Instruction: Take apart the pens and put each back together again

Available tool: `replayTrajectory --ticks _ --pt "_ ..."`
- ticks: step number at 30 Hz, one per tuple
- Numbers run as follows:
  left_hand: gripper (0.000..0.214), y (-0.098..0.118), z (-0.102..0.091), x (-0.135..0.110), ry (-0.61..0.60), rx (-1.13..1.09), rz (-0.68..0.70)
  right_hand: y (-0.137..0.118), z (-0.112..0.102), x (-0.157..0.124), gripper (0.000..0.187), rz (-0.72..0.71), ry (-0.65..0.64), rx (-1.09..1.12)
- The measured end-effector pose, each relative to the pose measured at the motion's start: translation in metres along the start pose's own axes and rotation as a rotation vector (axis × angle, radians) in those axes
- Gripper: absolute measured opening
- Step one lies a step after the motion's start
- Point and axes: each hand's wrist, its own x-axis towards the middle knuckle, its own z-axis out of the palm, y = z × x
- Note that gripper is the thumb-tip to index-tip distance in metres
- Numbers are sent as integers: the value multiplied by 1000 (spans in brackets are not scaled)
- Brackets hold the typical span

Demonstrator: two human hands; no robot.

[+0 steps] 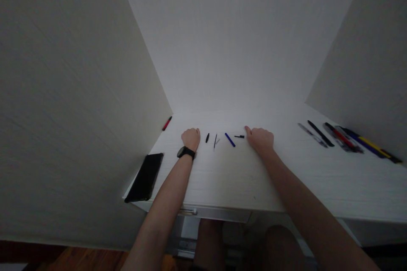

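Note:
My left hand (pixel 190 138), with a dark watch (pixel 186 151) on its wrist, rests on the white desk as a fist. Opposite it, my right hand (pixel 261 140) is also curled closed, its thumb pointing out toward the middle. Nothing shows in either fist. Between them lie separate pen parts in a loose row. Nearest my left hand is a small black tapered piece (pixel 207 137). Beside that are a thin dark pen refill (pixel 215 141) and a tiny greyish piece (pixel 218 141). A blue pen barrel (pixel 229 139) slants further right. A black clip piece (pixel 239 136) lies close to my right thumb.
A red and black pen (pixel 167 123) lies by the left wall. The black tablet-like slab (pixel 145 177) sits at the desk's left front. Several pens and markers (pixel 346 139) lie at the right, near the side wall. Below the front edge is a drawer (pixel 219 213).

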Motion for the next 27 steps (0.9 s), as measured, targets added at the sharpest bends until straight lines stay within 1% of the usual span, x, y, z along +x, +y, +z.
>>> replayTrajectory --ticks 6,8,9,10,12,14,15,17,23,27 --pt "52 1 -1 -2 25 -45 -1 0 -1 -1 65 -5 1 7" --pt "54 4 -3 -2 72 -108 79 0 -2 -1 64 4 -4 10" --pt "53 7 -5 -3 111 -149 165 -1 -2 -2 63 10 -9 12" --pt "51 10 -7 -3 152 -191 279 -1 -3 -2 62 14 -13 16" --pt "43 16 -11 -5 203 -254 550 -1 -4 -3 61 18 -19 21" --pt "36 20 -15 -6 175 -280 788 -1 -4 -3 61 16 -19 21" --pt "34 21 -17 -6 143 -285 875 -1 -4 -3 61 13 -18 21" --pt "31 22 -18 -6 87 -287 973 -1 -3 -3 60 8 -15 20" --pt "25 16 -14 0 19 -260 1026 0 -2 -2 60 21 -10 26" --pt "21 17 -15 0 5 -242 1011 -3 -5 -5 58 5 19 26"
